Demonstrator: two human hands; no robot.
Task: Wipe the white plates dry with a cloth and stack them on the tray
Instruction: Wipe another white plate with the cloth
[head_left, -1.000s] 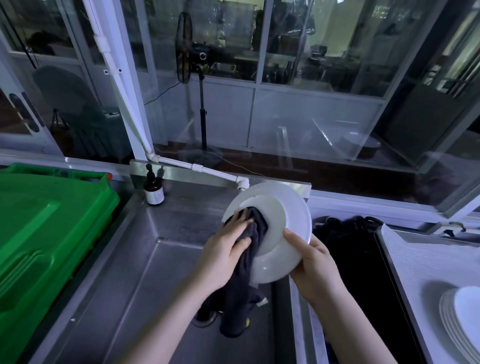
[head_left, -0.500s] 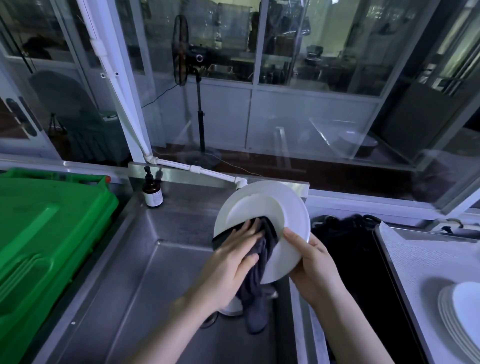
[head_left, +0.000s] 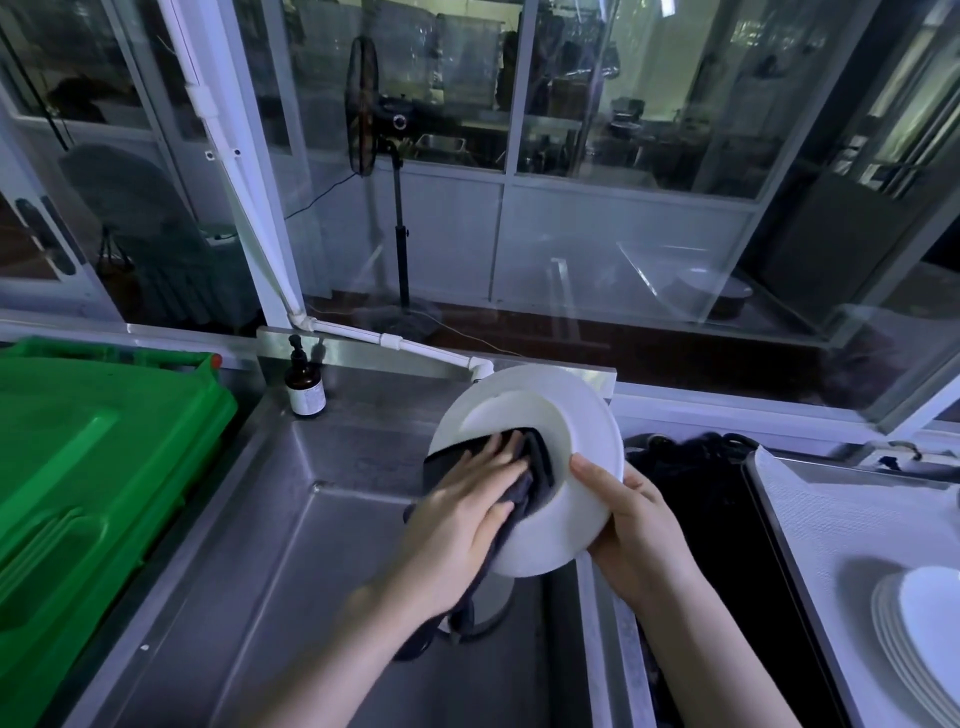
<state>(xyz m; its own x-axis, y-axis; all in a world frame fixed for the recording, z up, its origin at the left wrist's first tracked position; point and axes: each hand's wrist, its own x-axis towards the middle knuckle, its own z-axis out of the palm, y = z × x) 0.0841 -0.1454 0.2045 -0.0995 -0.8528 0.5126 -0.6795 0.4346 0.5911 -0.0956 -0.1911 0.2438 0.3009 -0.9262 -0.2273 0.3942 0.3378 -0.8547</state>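
A white plate is held tilted above the steel sink, its face turned toward me. My right hand grips its right rim, thumb on the face and fingers behind. My left hand presses a dark grey cloth flat against the lower left of the plate, fingers stretched out over the cloth. The cloth's tail hangs down below the plate. A stack of white plates lies on the white tray at the right.
A green plastic bin fills the left side. A brown pump bottle stands at the sink's back corner. A white pipe ends just behind the plate. Dark cloth lies in the black gap between sink and tray.
My left hand has slid the cloth down and to the left across the plate's face. The plate stays in my right hand at nearly the same spot.
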